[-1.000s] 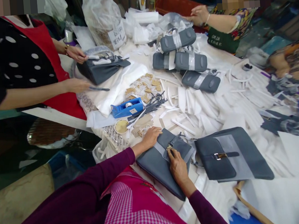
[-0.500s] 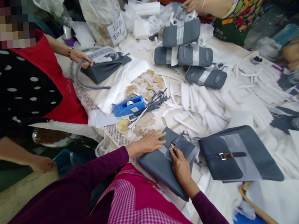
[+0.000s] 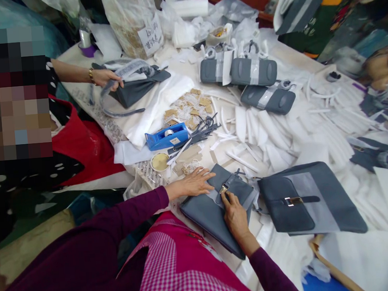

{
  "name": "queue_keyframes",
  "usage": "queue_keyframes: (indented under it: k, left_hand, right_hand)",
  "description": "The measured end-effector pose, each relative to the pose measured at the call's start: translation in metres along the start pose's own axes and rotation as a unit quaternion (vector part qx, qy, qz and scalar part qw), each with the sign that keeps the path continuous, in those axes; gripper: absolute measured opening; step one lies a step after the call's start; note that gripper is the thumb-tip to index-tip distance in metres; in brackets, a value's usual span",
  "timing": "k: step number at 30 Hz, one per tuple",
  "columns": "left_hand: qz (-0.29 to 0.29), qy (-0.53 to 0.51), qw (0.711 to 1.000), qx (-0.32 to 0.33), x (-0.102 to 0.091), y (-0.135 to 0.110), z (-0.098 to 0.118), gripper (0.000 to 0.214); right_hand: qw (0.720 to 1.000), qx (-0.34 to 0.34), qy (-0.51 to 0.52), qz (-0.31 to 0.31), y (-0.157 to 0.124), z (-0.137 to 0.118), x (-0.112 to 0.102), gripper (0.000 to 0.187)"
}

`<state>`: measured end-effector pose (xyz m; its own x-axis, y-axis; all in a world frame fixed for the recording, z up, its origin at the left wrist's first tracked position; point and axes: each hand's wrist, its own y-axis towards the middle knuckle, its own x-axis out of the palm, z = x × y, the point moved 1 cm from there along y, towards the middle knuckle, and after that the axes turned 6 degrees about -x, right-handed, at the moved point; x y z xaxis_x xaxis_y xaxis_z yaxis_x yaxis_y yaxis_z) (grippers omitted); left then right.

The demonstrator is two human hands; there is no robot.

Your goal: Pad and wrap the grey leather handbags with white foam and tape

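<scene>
A dark grey handbag (image 3: 210, 222) lies flat at the table's near edge in front of me. My left hand (image 3: 194, 182) rests open on its upper left side, fingers stretched over the leather. The fingers of my right hand (image 3: 234, 212) are curled, the tips at the gold metal clasp (image 3: 224, 188) on the front strap. What lies beneath those fingertips is partly hidden. Just to the right is a second grey handbag (image 3: 339, 201), its clasp in view and a pale translucent sheet (image 3: 314, 199) across its front.
Beyond my hands lie a blue tape dispenser (image 3: 166, 138), dark straps (image 3: 201, 133), a round tin (image 3: 160, 162) and brown tags (image 3: 191, 107). White foam strips (image 3: 263, 129) spread rightward. Wrapped grey bags (image 3: 253, 72) are stacked behind. A co-worker's hand (image 3: 108, 78) holds a bag's handle at left.
The top wrapped bag has gone from the back stack, and a grey-and-white bundle now shows at the upper right. The co-worker at left has bent lower. My hands have hardly moved.
</scene>
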<state>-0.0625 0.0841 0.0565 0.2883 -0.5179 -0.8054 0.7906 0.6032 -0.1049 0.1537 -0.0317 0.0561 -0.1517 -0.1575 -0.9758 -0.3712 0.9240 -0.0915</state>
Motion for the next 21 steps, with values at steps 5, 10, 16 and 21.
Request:
queue_keyframes:
  k: [5,10,16,21]
  left_hand:
    - [0.013,0.02,0.999,-0.025,0.0013,0.0003,0.0019,0.04]
    - [0.014,0.028,0.999,-0.004,-0.0006,0.0013,0.0001,0.03]
    - [-0.003,0.004,0.999,-0.032,-0.0014,0.0031,-0.0022,0.04]
    - [0.014,-0.035,0.999,-0.005,-0.0039,0.0036,-0.0017,0.027]
  right_hand:
    - [1.0,0.0,-0.006,-0.006,0.0005,0.0,0.0009,0.061]
    - [1.0,0.006,-0.005,-0.005,0.0011,-0.0002,0.0011,0.061]
    - [1.0,0.01,-0.003,-0.011,0.0014,-0.0018,-0.0017,0.062]
    - [1.0,0.006,-0.008,-0.015,0.0008,-0.0016,-0.0008,0.063]
